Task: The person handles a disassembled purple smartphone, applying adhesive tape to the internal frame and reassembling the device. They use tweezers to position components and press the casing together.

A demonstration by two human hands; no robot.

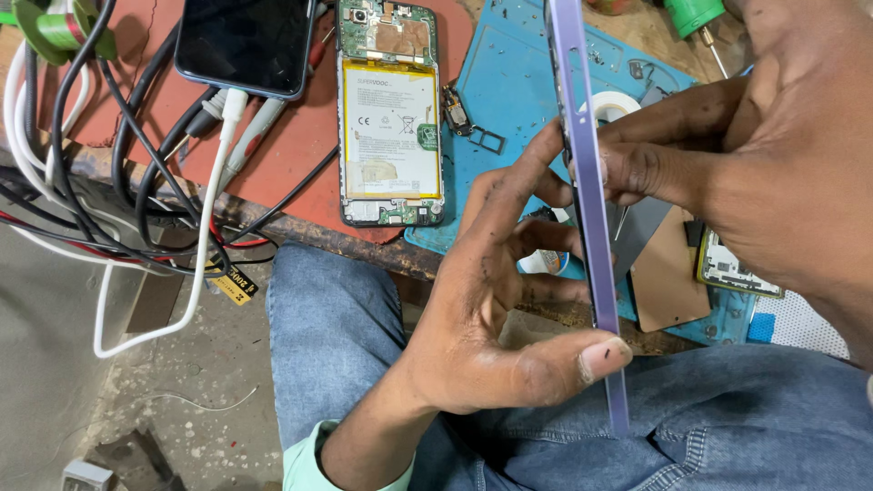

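I hold a thin purple phone frame (pixel 589 182) edge-on in front of me, running from the top of the view down to my lap. My left hand (pixel 491 300) grips it from the left, thumb pressed on its lower edge and index finger reaching up its side. My right hand (pixel 727 173) comes in from the right, its fingers pinching the frame's upper middle. Behind, an opened phone with its yellow-edged battery exposed (pixel 391 114) lies on a red mat (pixel 300 136).
A blue work mat (pixel 509 91) holds small parts, a white tape roll (pixel 611 105) and a circuit board (pixel 732 268). A dark phone (pixel 244 41) lies charging at top left amid tangled black and white cables (pixel 136 182). A green-handled screwdriver (pixel 696 18) lies at the top. My jeans-clad knees (pixel 336 327) are below.
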